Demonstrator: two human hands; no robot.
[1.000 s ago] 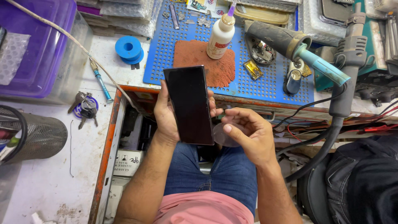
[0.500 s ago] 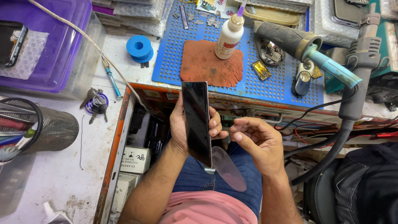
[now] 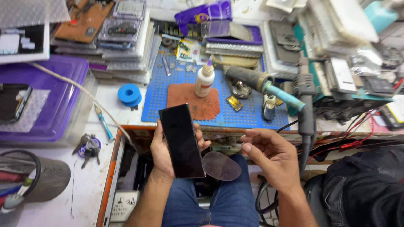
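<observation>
the left hand [image 3: 165,152] has its fingers wrapped round a black phone [image 3: 181,141], thumb along the near long edge and fingertips curling over the far edge, so the slab is clamped upright-ish with its dark glass facing up, tilted a little to the left. a thin clear film [image 3: 221,165] hangs from the phone's lower right corner, sagging over the lap (whether any finger pinches it i cannot tell). the right hand [image 3: 269,156] sits just beside it, apart from both phone and film, fingers half curled and loosely spread, holding nothing.

below the hands are blue jeans [image 3: 219,201]. just past the phone's top edge is the bench rim, then a blue perforated mat [image 3: 248,113] with a rust-coloured pad [image 3: 192,101] and a small white glue bottle [image 3: 204,80] standing on it. a hot-air handle [image 3: 261,83] lies across the mat to the right, its black hose dropping down beside the right wrist. further left sit a blue spool [image 3: 128,94], a bunch of keys [image 3: 87,145], a purple lidded box [image 3: 46,101] and a mesh pen cup [image 3: 44,178].
</observation>
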